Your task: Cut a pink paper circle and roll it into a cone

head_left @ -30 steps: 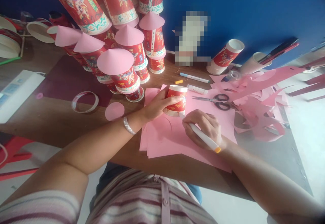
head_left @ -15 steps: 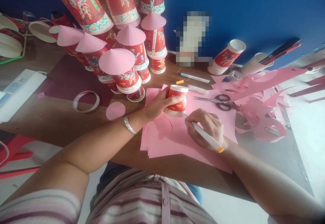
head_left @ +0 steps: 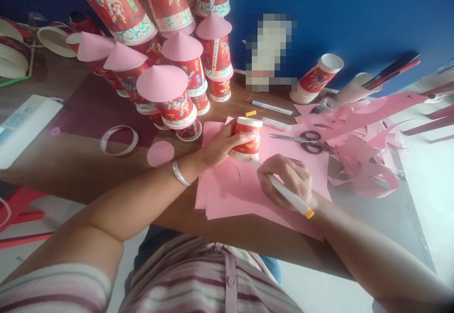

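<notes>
We see the left hand [head_left: 222,146] wrapped around a small red printed paper cup [head_left: 248,138], fingers closed on its side, the cup standing wide end down on a stack of pink paper sheets [head_left: 244,195] near the front edge of the brown wooden desk [head_left: 71,166]. The right hand [head_left: 289,180] is clamped on a white marker pen with an orange end [head_left: 291,197], tip on the paper just beside the cup's base. Black-handled scissors [head_left: 301,141] lie just behind on the sheets, pink paper offcuts [head_left: 358,157] to the right, a pink paper disc [head_left: 160,153] to the left, red cup towers with pink cone roofs [head_left: 166,86] behind
</notes>
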The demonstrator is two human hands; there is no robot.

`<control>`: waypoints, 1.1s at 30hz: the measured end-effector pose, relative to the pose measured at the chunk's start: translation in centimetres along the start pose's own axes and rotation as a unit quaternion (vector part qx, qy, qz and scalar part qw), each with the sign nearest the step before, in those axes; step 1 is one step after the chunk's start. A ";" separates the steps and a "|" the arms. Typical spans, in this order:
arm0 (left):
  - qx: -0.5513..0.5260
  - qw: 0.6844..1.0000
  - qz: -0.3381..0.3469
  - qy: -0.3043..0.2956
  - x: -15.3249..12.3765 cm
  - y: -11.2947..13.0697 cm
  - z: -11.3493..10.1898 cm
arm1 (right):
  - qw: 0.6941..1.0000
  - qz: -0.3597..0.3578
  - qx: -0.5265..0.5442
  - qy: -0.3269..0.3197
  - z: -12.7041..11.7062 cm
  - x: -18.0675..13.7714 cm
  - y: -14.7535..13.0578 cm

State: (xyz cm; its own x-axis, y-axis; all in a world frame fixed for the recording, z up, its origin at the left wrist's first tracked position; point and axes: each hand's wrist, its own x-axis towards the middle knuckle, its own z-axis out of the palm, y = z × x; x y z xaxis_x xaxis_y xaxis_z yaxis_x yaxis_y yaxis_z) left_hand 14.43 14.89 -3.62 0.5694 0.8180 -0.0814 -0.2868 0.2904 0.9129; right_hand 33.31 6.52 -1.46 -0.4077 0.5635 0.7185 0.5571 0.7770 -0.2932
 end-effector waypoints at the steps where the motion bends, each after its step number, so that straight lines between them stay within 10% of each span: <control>1: 0.001 1.000 0.002 0.000 0.0 0.0 0.0 | 1.000 -0.001 -0.002 0.002 0.0 0.0 0.0; 33: 0.031 1.000 0.005 -0.004 0.1 -0.3 -0.3 | 1.000 -0.013 -0.022 -0.008 0.5 -0.1 -0.1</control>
State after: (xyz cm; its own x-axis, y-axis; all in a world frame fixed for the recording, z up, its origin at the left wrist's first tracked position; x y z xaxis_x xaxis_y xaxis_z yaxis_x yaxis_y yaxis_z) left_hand 14.36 15.02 -4.04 0.5721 0.8173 -0.0688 -0.2449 0.2502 0.9367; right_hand 33.00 6.53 -1.85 -0.4343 0.5475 0.7153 0.5771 0.7788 -0.2457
